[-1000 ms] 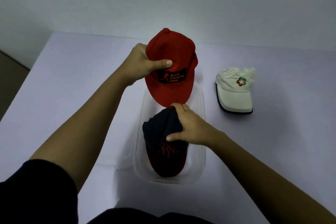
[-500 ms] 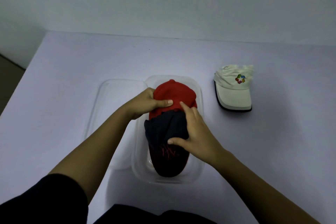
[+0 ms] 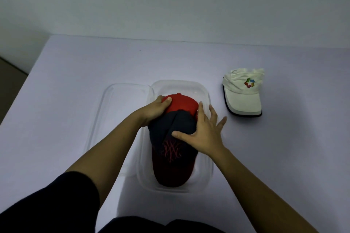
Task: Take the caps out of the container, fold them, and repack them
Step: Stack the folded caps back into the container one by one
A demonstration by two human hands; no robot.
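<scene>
Clear plastic forms a rectangular container (image 3: 180, 83) that sits in the middle of a pale lilac table (image 3: 75, 81), seen from above by the person working at it. Two caps lie inside. A red cap (image 3: 182, 103) fills the far end of the container, its crown and top button facing up. A dark navy cap (image 3: 171, 149), with a red embroidered emblem and a dark red brim, fills the near end, and its crown overlaps the near edge of the red cap.

The left hand (image 3: 154, 109) grips the red cap at its left side: the thumb lies on top of the crown and the fingers are curled round the edge, out of sight. The right hand (image 3: 205, 130) is spread flat with straight fingers. Its palm and thumb rest on the right side of the dark navy cap, its index finger touches the red cap, and the other fingers splay out over the container's right rim.

A clear lid (image 3: 121, 111) lies flat on the table, touching the container's left side. A white cap (image 3: 243, 94) with a small multicoloured logo and a dark-edged brim rests on the table near the container's far right corner, apart from it. A dark sleeve (image 3: 56, 204) covers the left upper arm. A plain grey wall (image 3: 170, 2) stands behind the table.
</scene>
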